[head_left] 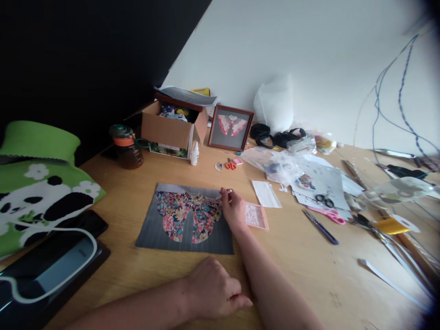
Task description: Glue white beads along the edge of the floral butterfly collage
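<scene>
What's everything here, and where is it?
Sheet: 1, grey, middle
Floral piece: 1, multicoloured, on sheet
Tray: 1, pink, right of sheet
Frame: 1, brown, back
Box: 1, brown, back left
Bottles: 2, brown, white, by box
Panda item: 1, green, left edge
Device: 1+, black, lower left
Scissors: 3+, orange, pink, black, right
Bags: several, whitish, back right
Papers: several, white, right
Left hand: 1, bare, front middle
Right hand: 1, bare, at sheet's edge

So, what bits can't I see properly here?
From the head view:
Small whitish thing in the right hand: too small, partly covered by fingers.
Palm of the left hand: hidden by the hand itself.
Pale specks in the square pink tray: too small to identify.
Green panda-patterned fabric: cut off by left edge.
</scene>
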`<state>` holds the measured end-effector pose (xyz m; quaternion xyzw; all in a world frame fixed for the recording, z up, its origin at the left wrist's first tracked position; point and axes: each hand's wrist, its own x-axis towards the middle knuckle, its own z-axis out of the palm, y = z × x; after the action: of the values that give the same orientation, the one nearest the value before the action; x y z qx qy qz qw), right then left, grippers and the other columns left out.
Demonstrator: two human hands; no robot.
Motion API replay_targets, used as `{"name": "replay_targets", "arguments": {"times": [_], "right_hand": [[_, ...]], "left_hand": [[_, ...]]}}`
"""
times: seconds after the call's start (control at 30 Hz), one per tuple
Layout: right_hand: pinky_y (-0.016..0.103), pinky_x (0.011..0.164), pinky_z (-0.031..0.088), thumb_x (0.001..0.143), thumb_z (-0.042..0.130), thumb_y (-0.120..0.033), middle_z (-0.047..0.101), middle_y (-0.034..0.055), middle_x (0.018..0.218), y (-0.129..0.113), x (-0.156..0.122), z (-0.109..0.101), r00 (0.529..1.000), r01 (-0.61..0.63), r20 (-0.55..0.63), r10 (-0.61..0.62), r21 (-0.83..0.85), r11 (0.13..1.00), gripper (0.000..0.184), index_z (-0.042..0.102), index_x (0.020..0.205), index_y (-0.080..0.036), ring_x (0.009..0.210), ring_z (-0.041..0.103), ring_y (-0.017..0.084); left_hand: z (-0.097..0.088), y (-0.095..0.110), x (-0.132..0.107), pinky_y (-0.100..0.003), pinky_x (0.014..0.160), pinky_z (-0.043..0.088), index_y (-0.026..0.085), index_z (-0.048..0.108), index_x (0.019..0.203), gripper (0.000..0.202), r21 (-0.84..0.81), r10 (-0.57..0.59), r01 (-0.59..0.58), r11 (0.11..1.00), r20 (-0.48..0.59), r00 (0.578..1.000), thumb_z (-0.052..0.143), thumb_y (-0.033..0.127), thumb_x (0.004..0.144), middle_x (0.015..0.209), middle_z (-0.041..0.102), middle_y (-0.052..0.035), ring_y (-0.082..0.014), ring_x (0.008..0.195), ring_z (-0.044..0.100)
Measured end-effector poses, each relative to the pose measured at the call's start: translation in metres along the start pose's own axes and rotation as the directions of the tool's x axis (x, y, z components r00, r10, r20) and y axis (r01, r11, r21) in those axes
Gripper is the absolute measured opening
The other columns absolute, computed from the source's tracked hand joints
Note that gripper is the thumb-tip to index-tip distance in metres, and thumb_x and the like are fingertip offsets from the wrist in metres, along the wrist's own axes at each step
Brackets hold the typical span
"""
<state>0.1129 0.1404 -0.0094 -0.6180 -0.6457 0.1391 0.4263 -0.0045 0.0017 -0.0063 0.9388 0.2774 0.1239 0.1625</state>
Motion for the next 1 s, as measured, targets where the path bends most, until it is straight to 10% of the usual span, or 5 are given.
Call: {"name": "replay_targets", "arguments": {"times": [1.0], "right_hand": [[0.026,0.059,0.038,0.095,0.036,-0.053,0.064,0.0064,0.065,0.001,0.000,0.000,1.000,-0.011,0.025,0.012,-0.021,1.000,0.048,0.062,0.075,-0.018,0.063,0.061,0.020]], "left_hand": [[-0.011,0.003,0.002,-0.031,0.048,0.025,0.022,0.068,0.071,0.041,0.041,-0.038,0.033,0.999,0.128,0.991,0.052,0.051,0.095,0.062,0.069,-0.0003,-0.0192,0.056,0.066]]}}
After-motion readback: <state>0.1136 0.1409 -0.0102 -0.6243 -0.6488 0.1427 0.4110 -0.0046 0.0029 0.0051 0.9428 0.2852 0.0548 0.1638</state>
